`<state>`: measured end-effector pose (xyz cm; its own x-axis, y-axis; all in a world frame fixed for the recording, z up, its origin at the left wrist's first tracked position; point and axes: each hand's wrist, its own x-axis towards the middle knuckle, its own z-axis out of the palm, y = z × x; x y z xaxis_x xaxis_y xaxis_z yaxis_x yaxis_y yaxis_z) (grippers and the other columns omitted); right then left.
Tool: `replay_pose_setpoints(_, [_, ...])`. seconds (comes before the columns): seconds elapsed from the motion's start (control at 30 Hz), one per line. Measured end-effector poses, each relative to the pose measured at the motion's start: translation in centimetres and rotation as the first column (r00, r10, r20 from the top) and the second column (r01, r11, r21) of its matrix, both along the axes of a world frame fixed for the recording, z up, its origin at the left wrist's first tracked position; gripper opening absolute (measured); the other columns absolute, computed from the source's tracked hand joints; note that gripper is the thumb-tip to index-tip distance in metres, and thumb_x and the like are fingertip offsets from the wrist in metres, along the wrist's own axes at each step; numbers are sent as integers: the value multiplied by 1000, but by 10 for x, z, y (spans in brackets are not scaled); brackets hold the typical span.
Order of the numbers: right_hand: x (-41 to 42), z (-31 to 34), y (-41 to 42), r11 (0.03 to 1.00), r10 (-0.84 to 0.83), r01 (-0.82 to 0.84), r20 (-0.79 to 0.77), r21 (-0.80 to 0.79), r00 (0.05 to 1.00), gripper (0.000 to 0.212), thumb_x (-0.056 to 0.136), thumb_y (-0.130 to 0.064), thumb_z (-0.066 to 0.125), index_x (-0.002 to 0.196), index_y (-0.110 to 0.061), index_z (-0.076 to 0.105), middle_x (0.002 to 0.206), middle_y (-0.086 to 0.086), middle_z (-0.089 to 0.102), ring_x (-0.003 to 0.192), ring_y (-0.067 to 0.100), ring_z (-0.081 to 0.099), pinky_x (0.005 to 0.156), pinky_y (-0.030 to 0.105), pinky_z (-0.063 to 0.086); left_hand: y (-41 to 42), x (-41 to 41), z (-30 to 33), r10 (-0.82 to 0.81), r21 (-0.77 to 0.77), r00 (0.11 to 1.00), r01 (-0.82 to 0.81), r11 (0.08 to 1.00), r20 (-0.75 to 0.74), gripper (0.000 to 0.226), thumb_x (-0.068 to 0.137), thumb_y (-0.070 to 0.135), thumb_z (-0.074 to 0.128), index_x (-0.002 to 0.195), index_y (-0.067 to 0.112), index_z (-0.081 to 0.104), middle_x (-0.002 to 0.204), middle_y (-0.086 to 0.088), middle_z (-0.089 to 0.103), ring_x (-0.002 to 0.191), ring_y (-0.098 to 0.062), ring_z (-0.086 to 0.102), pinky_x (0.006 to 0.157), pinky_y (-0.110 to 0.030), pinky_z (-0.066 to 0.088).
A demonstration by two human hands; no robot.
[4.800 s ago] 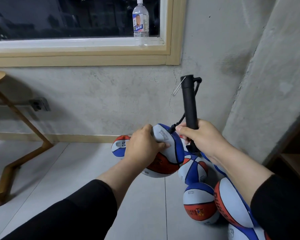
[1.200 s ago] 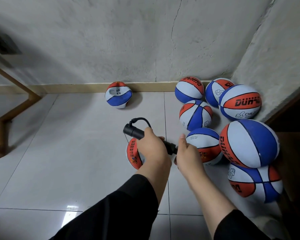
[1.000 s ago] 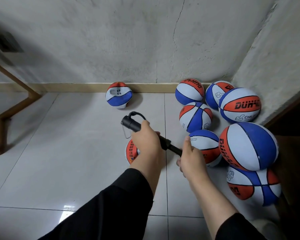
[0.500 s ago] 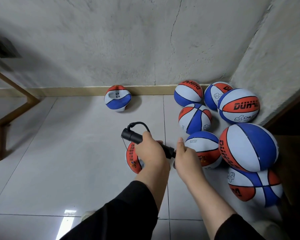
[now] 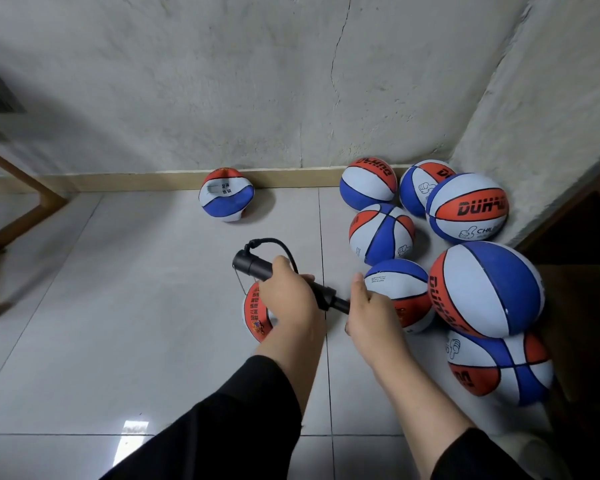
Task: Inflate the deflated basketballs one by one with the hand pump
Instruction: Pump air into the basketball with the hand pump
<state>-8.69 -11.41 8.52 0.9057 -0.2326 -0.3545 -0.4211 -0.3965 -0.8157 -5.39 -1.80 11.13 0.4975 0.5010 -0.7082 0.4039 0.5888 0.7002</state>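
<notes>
Black hand pump (image 5: 257,268): lying near-horizontal above the floor, barrel end toward 10 o'clock, rod toward 4 o'clock, hose looping from the barrel cap. Flat ball (image 5: 255,313) directly beneath, on edge, orange panel showing. Second deflated basketball (image 5: 226,195) at 11 o'clock, against the skirting. Seven round basketballs (image 5: 485,289) clustered from 1 to 4 o'clock.

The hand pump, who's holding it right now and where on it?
The left hand grips the black hand pump around its barrel; the right hand holds the handle end, hidden in its fist, with the piston rod showing between them.
</notes>
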Motion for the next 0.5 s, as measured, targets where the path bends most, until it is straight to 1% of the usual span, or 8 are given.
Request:
replay_pose_setpoints(0.07, [2, 2, 2, 1000, 18, -18, 12, -25, 1000, 69, 108, -52, 25, 66, -6, 56, 72, 15, 66, 77, 37, 62, 67, 36, 46, -8, -7, 3, -4, -3, 1000, 4, 1000, 2, 34, 95, 33, 54, 108, 3, 64, 67, -6, 66, 60, -23, 59, 62, -35, 52])
replay_pose_setpoints(0.13, [1, 2, 4, 999, 34, -34, 5, -29, 999, 69, 108, -53, 25, 69, -6, 58, 73, 14, 66, 77, 35, 63, 69, 38, 48, -8, -10, 4, -13, -4, 1000, 13, 1000, -5, 37, 96, 32, 54, 111, 0, 66, 68, -6, 66, 63, -23, 58, 61, -34, 50])
replay_pose_setpoints(0.17, [0, 1, 5, 999, 43, -43, 1, -18, 999, 69, 107, -54, 26, 70, -6, 59, 72, 14, 66, 75, 34, 63, 67, 38, 48, -6, -9, 2, -16, -14, 1000, 16, 1000, -4, 39, 95, 33, 54, 114, 0, 66, 69, -6, 66, 64, -24, 59, 62, -35, 51])
replay_pose_setpoints(0.27, [-3, -1, 5, 998, 22, -21, -16, 65, 1000, 66, 107, -55, 29, 66, -9, 55, 57, 6, 57, 56, 25, 51, 55, 30, 37, 1, -1, 1, -37, -12, 999, 37, 999, 14, 41, 92, 37, 56, 115, 4, 65, 73, -9, 69, 66, -26, 62, 65, -37, 56])
replay_pose_setpoints(0.33, [-5, -5, -3, 993, -50, 53, -30, 108, 998, 64, 106, -54, 32, 64, -9, 51, 49, 3, 49, 49, 22, 44, 54, 29, 34, 9, 7, 2, -32, 31, 999, 31, 999, 31, 33, 94, 35, 55, 110, 6, 62, 78, -11, 70, 64, -24, 60, 59, -32, 53])
replay_pose_setpoints(0.37, [-6, -6, -9, 989, -81, 87, -48, 124, 996, 64, 106, -55, 34, 68, -7, 55, 48, 3, 49, 48, 22, 43, 53, 30, 34, 15, 10, 4, -14, 41, 999, 12, 999, 34, 27, 96, 33, 55, 107, 9, 60, 78, -10, 69, 63, -23, 58, 56, -29, 50])
replay_pose_setpoints(0.43, [-9, -9, -19, 983, -103, 117, -103, 142, 989, 65, 105, -56, 35, 80, -3, 62, 49, 5, 51, 47, 21, 44, 52, 30, 35, 27, 14, 3, 48, 27, 998, -49, 998, 30, 19, 96, 30, 56, 101, 12, 56, 72, -9, 67, 60, -23, 57, 54, -27, 48])
replay_pose_setpoints(0.5, [-10, -12, -20, 981, -101, 123, -145, 151, 984, 63, 106, -56, 34, 82, -4, 61, 48, 5, 51, 46, 20, 44, 50, 28, 33, 32, 14, -1, 65, 22, 998, -65, 998, 17, 19, 96, 30, 55, 100, 11, 55, 63, -7, 66, 52, -22, 58, 48, -26, 49])
